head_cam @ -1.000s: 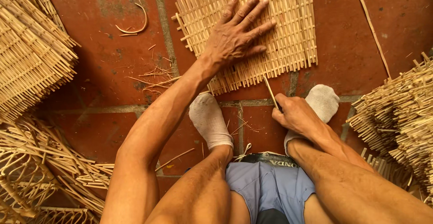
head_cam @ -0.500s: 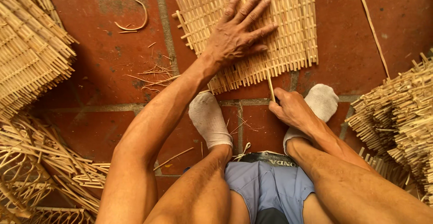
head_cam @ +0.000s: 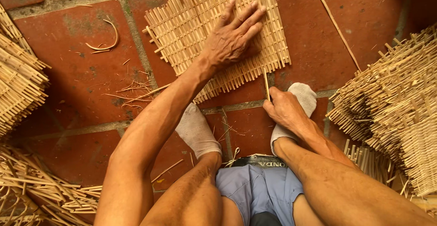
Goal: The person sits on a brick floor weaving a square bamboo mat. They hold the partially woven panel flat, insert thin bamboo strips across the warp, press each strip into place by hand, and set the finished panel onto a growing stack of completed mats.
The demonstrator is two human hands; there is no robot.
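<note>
Pressing flat with fingers spread, the left hand (head_cam: 232, 39) pins the square woven mat of pale bamboo slats (head_cam: 191, 21) on the red tile floor (head_cam: 68, 71), while the right hand (head_cam: 284, 110) pinches a thin bamboo strip (head_cam: 266, 82) at the mat's near edge, beside a white-socked foot (head_cam: 302, 98).

Informal floor-level craft workshop for bamboo or cane weaving, likely a home yard or porch. Worn red tile floor (head_cam: 68, 39) with dirty grout, littered with loose slivers (head_cam: 102, 41) and offcuts; a half-woven slat mat (head_cam: 191, 21) lies flat on it. Stacks of finished woven panels at left (head_cam: 18, 85) and right (head_cam: 396, 107), a bundle of raw strips (head_cam: 32, 185) lower left; the person sits on the floor in socks (head_cam: 195, 130).
</note>
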